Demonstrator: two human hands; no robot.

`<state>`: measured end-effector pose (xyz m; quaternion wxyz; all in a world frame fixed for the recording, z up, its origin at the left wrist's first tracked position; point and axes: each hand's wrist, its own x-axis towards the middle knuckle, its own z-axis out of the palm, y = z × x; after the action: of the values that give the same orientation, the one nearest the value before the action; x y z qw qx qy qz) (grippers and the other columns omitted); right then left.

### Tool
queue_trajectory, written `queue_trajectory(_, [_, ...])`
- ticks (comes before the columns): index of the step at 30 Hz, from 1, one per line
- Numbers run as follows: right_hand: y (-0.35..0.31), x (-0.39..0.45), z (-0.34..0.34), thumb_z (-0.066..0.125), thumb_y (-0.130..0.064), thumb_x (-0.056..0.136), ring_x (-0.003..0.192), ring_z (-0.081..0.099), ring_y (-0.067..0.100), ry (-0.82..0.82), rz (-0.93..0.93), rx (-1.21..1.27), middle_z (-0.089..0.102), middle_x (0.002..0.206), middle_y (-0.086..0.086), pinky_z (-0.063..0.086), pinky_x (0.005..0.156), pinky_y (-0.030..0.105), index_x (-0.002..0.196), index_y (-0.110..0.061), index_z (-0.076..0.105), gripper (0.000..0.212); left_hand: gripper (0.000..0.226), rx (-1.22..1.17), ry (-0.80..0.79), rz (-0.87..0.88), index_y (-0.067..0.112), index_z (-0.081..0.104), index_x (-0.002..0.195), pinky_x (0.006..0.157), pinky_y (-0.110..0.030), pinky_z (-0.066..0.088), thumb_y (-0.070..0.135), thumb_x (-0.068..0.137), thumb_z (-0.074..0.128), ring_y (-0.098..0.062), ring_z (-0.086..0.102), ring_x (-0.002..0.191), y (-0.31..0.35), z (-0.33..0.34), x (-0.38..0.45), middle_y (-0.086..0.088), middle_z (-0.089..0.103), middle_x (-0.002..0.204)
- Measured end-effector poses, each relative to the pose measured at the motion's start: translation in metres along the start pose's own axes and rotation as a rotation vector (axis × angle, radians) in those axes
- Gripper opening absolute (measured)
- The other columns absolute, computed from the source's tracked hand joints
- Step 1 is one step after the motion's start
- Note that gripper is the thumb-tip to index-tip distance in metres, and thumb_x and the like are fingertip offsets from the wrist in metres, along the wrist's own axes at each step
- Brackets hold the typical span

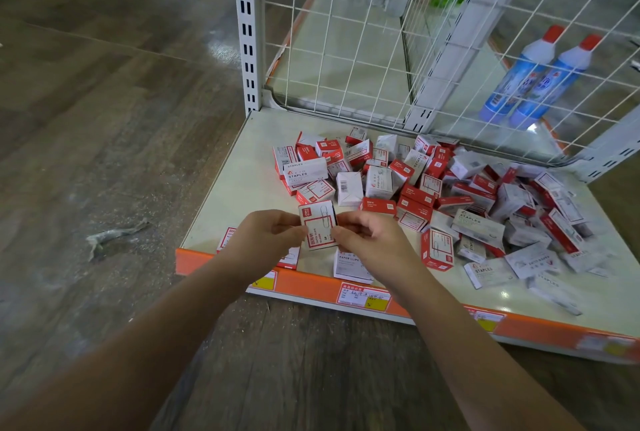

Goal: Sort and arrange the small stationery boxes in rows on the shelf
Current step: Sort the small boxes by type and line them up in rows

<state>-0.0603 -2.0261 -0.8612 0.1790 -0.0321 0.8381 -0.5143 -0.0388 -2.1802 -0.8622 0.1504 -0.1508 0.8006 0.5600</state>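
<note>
I see one small red-and-white paper clip box [318, 225] held face up just above the shelf [239, 185], near its front edge at about 7 o'clock from the pile [433, 195]. The pile is a loose heap of small red and white boxes, some marked STAPLES, tilted every way across the middle and right of the shelf. Under the held box, near the front lip, lie a white PAPER CLIPS box [351, 266] and two red-edged boxes, partly hidden.
</note>
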Motion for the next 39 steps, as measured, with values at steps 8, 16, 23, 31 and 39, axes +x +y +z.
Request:
queue_trajectory(8, [-0.004,0.003,-0.006,0.055,-0.022,0.092,0.097,0.058,0.004,-0.027,-0.039,0.019,0.061,0.102,-0.011,0.050,0.077,0.016,0.108,-0.028,0.061,0.018,0.013,0.009,-0.082,0.023,0.017,0.059,0.082,0.073,-0.025,0.056,0.019,0.093,0.052,-0.016,0.065,0.086,-0.002,-0.003,-0.004,0.004,0.064,0.085])
queue_trajectory(16, [0.002,0.007,-0.001,0.050,-0.018,0.095,0.094,0.063,0.011,0.054,0.045,0.155,0.065,0.103,0.003,0.054,0.072,0.018,0.112,-0.016,0.061,0.020,0.009,-0.139,-0.082,-0.103,0.017,0.061,0.097,0.066,-0.021,0.055,0.019,0.093,0.053,-0.015,0.063,0.082,-0.004,-0.004,-0.001,-0.001,0.065,0.094])
queue_trajectory(23, [0.004,0.005,0.006,0.046,-0.016,0.097,0.087,0.063,0.011,0.065,0.070,0.224,0.063,0.102,0.003,0.056,0.076,0.024,0.120,-0.025,0.051,0.025,0.027,-0.223,-0.004,-0.087,0.009,0.057,0.120,0.080,-0.030,0.055,0.011,0.094,0.050,-0.019,0.064,0.086,-0.011,0.001,0.001,-0.003,0.068,0.095])
queue_trajectory(31, [0.006,0.001,0.009,0.059,-0.010,0.090,0.098,0.063,0.020,-0.049,0.000,0.179,0.063,0.111,0.004,0.056,0.080,0.026,0.114,-0.036,0.047,0.038,0.029,-0.226,0.116,-0.047,0.005,0.059,0.121,0.080,-0.027,0.054,0.009,0.096,0.046,-0.024,0.064,0.095,-0.011,-0.002,0.001,-0.003,0.068,0.099])
queue_trajectory(39, [0.011,0.001,0.009,0.067,-0.009,0.082,0.089,0.057,0.004,-0.025,-0.087,0.063,0.058,0.094,-0.014,0.050,0.064,0.011,0.109,-0.037,0.042,0.046,0.027,-0.103,0.094,0.048,0.018,0.051,0.115,0.079,-0.025,0.050,0.005,0.092,0.052,-0.018,0.059,0.098,-0.012,-0.003,0.001,0.005,0.060,0.101])
